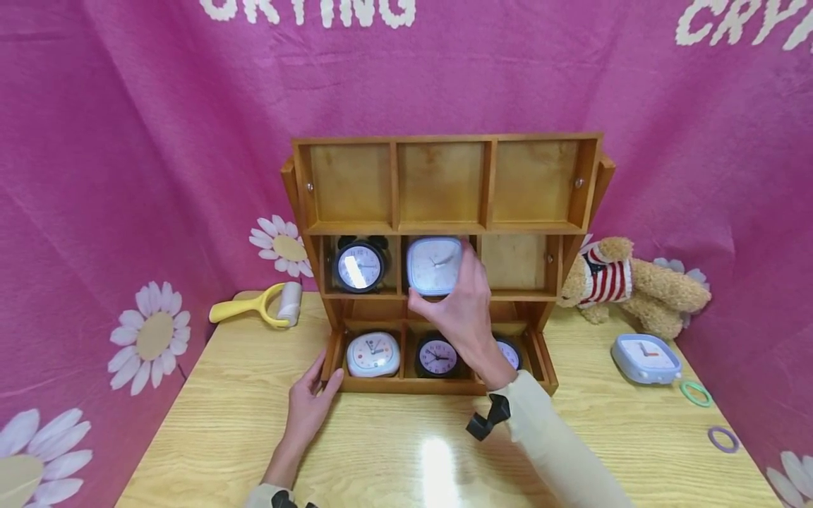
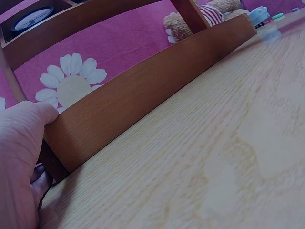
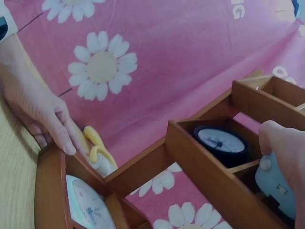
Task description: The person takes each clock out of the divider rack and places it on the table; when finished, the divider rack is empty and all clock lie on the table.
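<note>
My right hand [image 1: 459,303] pinches a light blue alarm clock [image 1: 433,267] between thumb and fingers, at the middle compartment of the shelf's second tier. In the right wrist view the back of this blue clock shows beneath the fingers. My left hand [image 1: 309,403] grips the lower left front corner of the wooden shelf [image 1: 438,386], thumb over the edge. A black twin-bell clock [image 1: 359,267] stands in the compartment left of the held one. Along the bottom tier sit a white clock [image 1: 373,354], a black round clock [image 1: 437,355] and another dark clock [image 1: 508,354], partly hidden by my right wrist.
Right of the shelf, a teddy bear [image 1: 635,286] in a striped top lies on the table [image 1: 381,451]. Before it are a blue clock [image 1: 646,358], a green ring [image 1: 696,394] and a purple ring [image 1: 723,439]. A yellow-handled lint roller [image 1: 254,306] lies at the left.
</note>
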Demonstrator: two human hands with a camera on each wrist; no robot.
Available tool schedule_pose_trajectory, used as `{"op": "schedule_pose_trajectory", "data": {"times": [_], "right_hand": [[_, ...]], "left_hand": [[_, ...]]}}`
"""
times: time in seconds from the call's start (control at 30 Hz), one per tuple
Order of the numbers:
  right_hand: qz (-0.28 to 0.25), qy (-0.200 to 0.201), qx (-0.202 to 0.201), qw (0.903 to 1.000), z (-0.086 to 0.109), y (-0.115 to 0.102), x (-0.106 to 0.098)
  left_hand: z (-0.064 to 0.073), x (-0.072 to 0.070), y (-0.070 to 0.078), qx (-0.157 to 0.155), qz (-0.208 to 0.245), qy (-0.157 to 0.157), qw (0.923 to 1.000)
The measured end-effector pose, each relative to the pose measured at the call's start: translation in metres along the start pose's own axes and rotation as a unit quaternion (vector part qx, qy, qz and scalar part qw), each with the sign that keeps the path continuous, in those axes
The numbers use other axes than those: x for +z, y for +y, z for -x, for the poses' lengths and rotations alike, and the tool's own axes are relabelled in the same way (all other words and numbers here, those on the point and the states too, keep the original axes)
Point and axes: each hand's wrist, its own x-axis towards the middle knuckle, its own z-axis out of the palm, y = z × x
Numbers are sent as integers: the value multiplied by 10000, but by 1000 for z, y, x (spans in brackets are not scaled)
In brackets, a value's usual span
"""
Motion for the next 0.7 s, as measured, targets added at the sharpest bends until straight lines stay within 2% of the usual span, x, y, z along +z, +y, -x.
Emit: {"op": "schedule_pose_trajectory", "data": {"times": [0.2,0.47,0.7], "right_hand": [[-123,-53,120,9998,6,-4,-18],[-62,-53,65,9999,17,1,-49],[134,-87,374,9992,32,12,-83]], "left_hand": [[0,-1,1,72,-29,-7,10000],[0,0,1,148,-60,12,9999],[0,-1,-2,99,-49,-47,9999]]}}
